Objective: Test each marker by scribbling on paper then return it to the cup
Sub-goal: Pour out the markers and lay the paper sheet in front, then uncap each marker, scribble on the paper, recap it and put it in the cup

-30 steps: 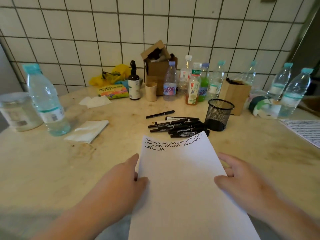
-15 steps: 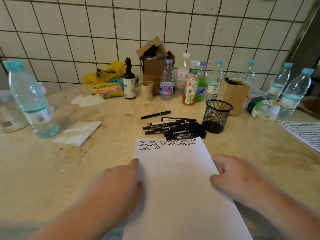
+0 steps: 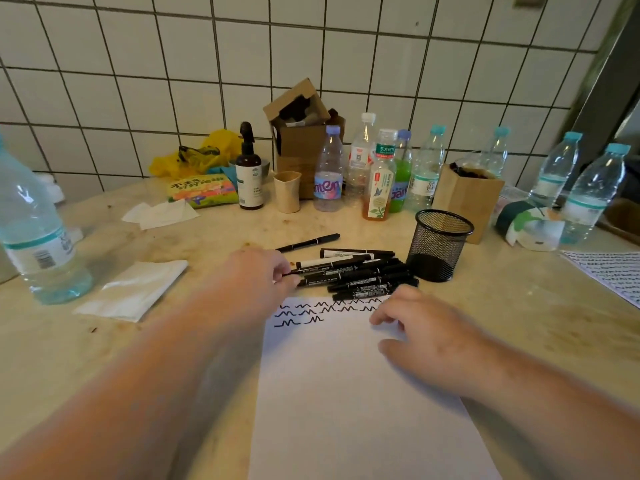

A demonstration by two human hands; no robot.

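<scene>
A pile of several black markers (image 3: 360, 273) lies on the table just beyond a white paper (image 3: 346, 393), whose top edge carries black scribbles (image 3: 311, 311). One more marker (image 3: 308, 242) lies apart, further back. The black mesh cup (image 3: 438, 244) stands empty to the right of the pile. My left hand (image 3: 256, 275) is stretched out to the pile's left end, thumb and fingertips pinching the end of one marker that still lies among the others. My right hand (image 3: 426, 336) rests on the paper's upper right part, fingers loosely curled, holding nothing.
A water bottle (image 3: 34, 230) and a folded tissue (image 3: 135, 289) are at the left. Several bottles (image 3: 377, 174), a paper cup (image 3: 287, 190), a spray bottle (image 3: 249, 178) and cardboard boxes (image 3: 467, 199) line the tiled wall. Another scribbled sheet (image 3: 609, 275) lies at the right edge.
My left hand has left the paper's left edge and gone forward to the marker pile. My right hand has slid up the paper toward the scribbles.
</scene>
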